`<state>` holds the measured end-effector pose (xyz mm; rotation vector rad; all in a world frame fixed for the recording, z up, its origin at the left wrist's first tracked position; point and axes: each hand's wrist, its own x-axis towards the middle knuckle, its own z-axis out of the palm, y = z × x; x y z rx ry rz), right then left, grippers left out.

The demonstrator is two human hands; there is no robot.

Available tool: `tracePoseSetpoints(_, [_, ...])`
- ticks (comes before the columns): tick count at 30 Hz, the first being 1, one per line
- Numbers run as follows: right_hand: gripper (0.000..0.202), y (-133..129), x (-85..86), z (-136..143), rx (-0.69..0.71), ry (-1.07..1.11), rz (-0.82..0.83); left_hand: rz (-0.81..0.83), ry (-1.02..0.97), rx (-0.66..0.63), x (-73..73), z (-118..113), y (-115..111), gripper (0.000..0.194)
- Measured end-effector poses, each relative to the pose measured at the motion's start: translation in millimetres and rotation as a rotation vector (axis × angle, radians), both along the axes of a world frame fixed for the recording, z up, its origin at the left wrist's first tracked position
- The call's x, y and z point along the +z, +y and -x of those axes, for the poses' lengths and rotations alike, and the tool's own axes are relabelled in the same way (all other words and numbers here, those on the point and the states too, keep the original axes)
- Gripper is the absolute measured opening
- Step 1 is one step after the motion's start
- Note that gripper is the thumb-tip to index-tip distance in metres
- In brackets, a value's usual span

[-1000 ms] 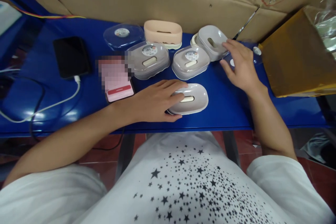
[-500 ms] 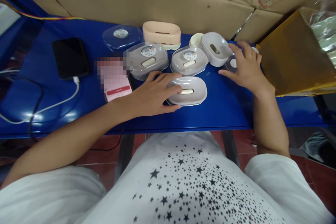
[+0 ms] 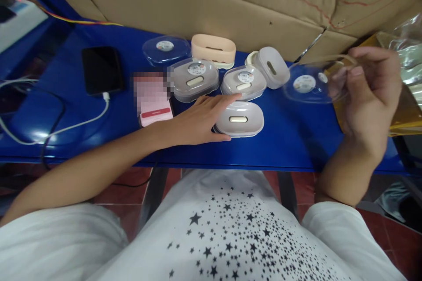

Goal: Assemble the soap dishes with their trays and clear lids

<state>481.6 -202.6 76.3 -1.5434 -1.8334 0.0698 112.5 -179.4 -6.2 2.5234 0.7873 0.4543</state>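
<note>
My right hand point(image 3: 372, 92) pinches the edge of a clear oval lid point(image 3: 305, 84) with a round sticker, lifted above the right part of the blue table. My left hand point(image 3: 207, 120) has its fingers spread and rests against the left side of a grey oval dish point(image 3: 252, 125) with a cream insert in its slot. Behind that dish are two grey dishes under clear lids, one in the middle point(image 3: 259, 80) and one further left point(image 3: 181, 85). A tilted grey dish point(image 3: 280, 68) leans on a small cream piece point(image 3: 251, 58).
A peach dish point(image 3: 214, 46) and another clear lid point(image 3: 166, 55) lie at the back. Left are a pink-screened phone point(image 3: 154, 101) and a black device point(image 3: 101, 70) with a white cable. A cardboard box point(image 3: 405, 118) stands at the right.
My right hand has taken hold of the clear lid and raised it to the right. My left fingers have moved off the front dish's insert toward its left edge. The view has shifted slightly.
</note>
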Motion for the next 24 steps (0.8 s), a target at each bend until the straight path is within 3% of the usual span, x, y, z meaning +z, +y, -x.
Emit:
tracePoseSetpoints(3, [0.034, 2.3, -10.2, 19.9, 0.130, 0.368, 0.157, 0.019, -0.053, 0.001, -3.2, -1.3, 1.2, 0.113])
tracePoseSetpoints(5, [0.034, 7.4, -24.2, 32.0, 0.242, 0.455, 0.352, 0.030, -0.094, -0.009, -4.7, -2.6, 1.5, 0.117])
tracePoseSetpoints(8, [0.041, 13.6, -49.1, 45.3, 0.345, 0.366, 0.470, 0.025, -0.113, 0.018, -5.3, -4.4, 0.5, 0.120])
tracePoseSetpoints(11, [0.043, 12.2, -65.1, 54.2, 0.341, 0.115, 0.357, -0.059, -0.069, 0.052, -3.5, -4.6, -1.8, 0.114])
tracePoseSetpoints(16, [0.040, 4.8, -64.4, 61.4, 0.346, -0.047, 0.238, -0.235, 0.036, 0.038, -0.2, -3.6, -4.5, 0.082])
tracePoseSetpoints(19, [0.041, 3.9, -57.9, 60.4, 0.359, -0.077, 0.224, -0.244, 0.058, 0.023, -2.8, -4.3, -4.6, 0.076])
tracePoseSetpoints(24, [0.052, 1.1, -51.6, 58.0, 0.647, -0.221, 0.252, -0.231, 0.052, 0.015, -8.6, -6.2, -4.8, 0.076])
